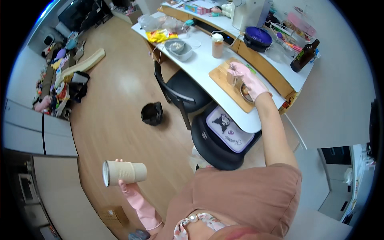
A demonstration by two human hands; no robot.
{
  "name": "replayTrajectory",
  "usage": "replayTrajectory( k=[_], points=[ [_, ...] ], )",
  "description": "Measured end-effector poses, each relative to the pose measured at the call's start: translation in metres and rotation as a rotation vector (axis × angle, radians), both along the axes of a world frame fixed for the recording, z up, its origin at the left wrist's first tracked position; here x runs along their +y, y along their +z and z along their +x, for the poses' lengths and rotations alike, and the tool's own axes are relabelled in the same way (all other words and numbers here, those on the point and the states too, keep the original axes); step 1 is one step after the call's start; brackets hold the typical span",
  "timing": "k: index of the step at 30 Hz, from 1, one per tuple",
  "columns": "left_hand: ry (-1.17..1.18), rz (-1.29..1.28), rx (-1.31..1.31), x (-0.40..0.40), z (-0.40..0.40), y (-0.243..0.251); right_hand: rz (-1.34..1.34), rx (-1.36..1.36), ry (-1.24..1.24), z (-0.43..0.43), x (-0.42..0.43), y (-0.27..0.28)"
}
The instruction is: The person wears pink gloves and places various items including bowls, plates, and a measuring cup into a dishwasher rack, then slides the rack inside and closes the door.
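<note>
My left hand (132, 192), in a pink rubber glove, grips a cream travel cup (124, 173) with a ribbed band; the cup is tipped on its side over the floor. My right hand (244, 75), gloved the same, reaches over a wooden cutting board (220, 73) on the white desk. Its fingers are at a clear container (232, 78); whether they are closed on it I cannot tell. Under the right wrist, a round metal bowl (246, 93) with something brownish inside is partly hidden. A green item (250, 69) lies behind the hand.
The desk also bears a plastic tub with a bowl (180, 52), a yellow bag (160, 36) and a lidded drink cup (217, 45). A brown bottle (305, 55) and purple basket (258, 35) stand on the shelf. Black chairs (186, 90) and a bin (152, 114) are beside it.
</note>
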State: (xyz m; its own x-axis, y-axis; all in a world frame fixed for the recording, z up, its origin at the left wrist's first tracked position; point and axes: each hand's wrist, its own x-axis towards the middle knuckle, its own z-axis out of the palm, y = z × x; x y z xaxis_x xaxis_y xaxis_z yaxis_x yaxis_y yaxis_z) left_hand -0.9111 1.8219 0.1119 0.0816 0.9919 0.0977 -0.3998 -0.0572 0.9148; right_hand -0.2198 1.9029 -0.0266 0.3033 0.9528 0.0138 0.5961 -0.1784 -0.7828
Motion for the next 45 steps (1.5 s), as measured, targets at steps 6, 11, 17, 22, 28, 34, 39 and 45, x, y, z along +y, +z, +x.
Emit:
replayTrajectory(
  k=[6, 11, 17, 22, 28, 34, 39, 45],
  points=[
    [-0.109, -0.066, 0.003, 0.091, 0.049, -0.006, -0.163, 0.103, 0.056, -0.030, 0.045, 0.012],
    [-0.246, -0.157, 0.083, 0.145, 0.111, 0.011, -0.082, 0.549, -0.277, -0.055, 0.035, 0.062],
    [-0.611, -0.132, 0.090, 0.233, 0.160, -0.021, -0.036, 0.839, -0.558, -0.038, 0.012, 0.092],
    [-0.762, -0.093, 0.115, 0.305, 0.206, -0.018, -0.041, -0.587, -0.281, -0.038, -0.001, 0.105],
    [-0.974, -0.116, 0.058, 0.430, 0.257, -0.017, -0.332, -0.679, -0.442, -0.052, 0.028, 0.108],
    [-1.061, -0.132, -0.005, 0.497, 0.296, -0.031, -0.473, -0.695, -0.556, -0.064, 0.055, 0.111],
    [-1.070, -0.212, -0.020, 0.507, 0.309, -0.035, -0.366, -0.824, -0.514, -0.054, 0.066, 0.099],
    [-1.082, -0.225, -0.007, 0.502, 0.322, -0.018, -0.513, -0.558, -0.548, -0.045, 0.070, 0.096]
  ],
)
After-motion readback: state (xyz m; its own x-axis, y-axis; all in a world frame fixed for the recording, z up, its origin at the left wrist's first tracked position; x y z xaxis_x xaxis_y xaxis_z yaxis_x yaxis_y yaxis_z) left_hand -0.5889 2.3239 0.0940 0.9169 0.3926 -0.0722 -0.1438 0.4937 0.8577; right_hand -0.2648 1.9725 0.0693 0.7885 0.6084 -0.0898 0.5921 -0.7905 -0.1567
